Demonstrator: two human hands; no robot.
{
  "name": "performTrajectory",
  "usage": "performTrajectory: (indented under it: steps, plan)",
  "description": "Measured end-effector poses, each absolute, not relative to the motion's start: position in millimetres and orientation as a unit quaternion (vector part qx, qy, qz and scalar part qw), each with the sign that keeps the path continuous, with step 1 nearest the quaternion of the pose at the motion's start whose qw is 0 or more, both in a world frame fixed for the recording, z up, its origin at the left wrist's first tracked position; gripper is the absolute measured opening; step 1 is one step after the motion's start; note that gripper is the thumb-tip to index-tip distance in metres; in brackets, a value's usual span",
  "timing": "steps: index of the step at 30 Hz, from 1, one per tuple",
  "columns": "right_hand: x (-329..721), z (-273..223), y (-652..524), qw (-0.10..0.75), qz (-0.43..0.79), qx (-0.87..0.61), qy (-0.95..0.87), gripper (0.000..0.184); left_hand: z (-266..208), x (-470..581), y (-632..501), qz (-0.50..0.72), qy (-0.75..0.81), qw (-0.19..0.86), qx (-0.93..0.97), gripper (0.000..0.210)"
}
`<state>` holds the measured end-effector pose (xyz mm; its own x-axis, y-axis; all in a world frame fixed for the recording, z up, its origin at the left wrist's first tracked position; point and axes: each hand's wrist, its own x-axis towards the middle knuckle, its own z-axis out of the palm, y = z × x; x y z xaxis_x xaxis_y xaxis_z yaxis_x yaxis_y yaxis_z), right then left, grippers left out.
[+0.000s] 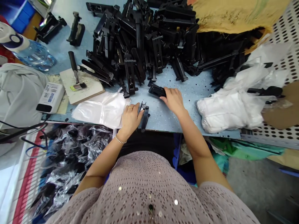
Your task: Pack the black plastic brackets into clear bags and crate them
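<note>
My right hand (174,100) is closed around the end of a black plastic part (157,91), just above the blue speckled table. Close to the table's front edge, my left hand (131,119) has its thumb and fingers against another black part (145,119), which points toward me. Beside that hand lies a stack of clear plastic bags (100,109). A large heap of similar black parts (140,40) covers the back of the table, beyond both hands.
A hammer (76,71) rests on a board (81,90) at left, near a white box-shaped device (50,97) and water bottle (30,51). White bags (230,109) lie at right, below a yellow sack (240,15). Bagged black parts (77,146) sit below the table.
</note>
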<state>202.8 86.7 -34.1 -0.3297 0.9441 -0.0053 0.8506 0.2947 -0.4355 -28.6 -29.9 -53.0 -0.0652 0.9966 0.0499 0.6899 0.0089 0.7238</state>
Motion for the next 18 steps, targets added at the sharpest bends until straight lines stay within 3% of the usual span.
performTrajectory:
  steps: [5, 8, 13, 18]
  plan:
    - [173, -2, 17, 0.26, 0.347, -0.504, -0.747, 0.045, -25, -19, -25, 0.464, 0.53, 0.393, 0.59, 0.073]
    - [160, 17, -10, 0.247, 0.402, -0.437, -0.766, 0.04, -10, -13, -25, 0.489, 0.509, 0.459, 0.54, 0.061]
    - [159, 14, 11, 0.356, 0.289, -0.487, -0.743, 0.057, -5, -12, -33, 0.423, 0.468, 0.627, 0.458, 0.041]
    - [145, -7, 20, 0.339, 0.502, -0.46, -0.649, 0.063, -12, -11, -33, 0.437, 0.489, 0.631, 0.414, 0.04]
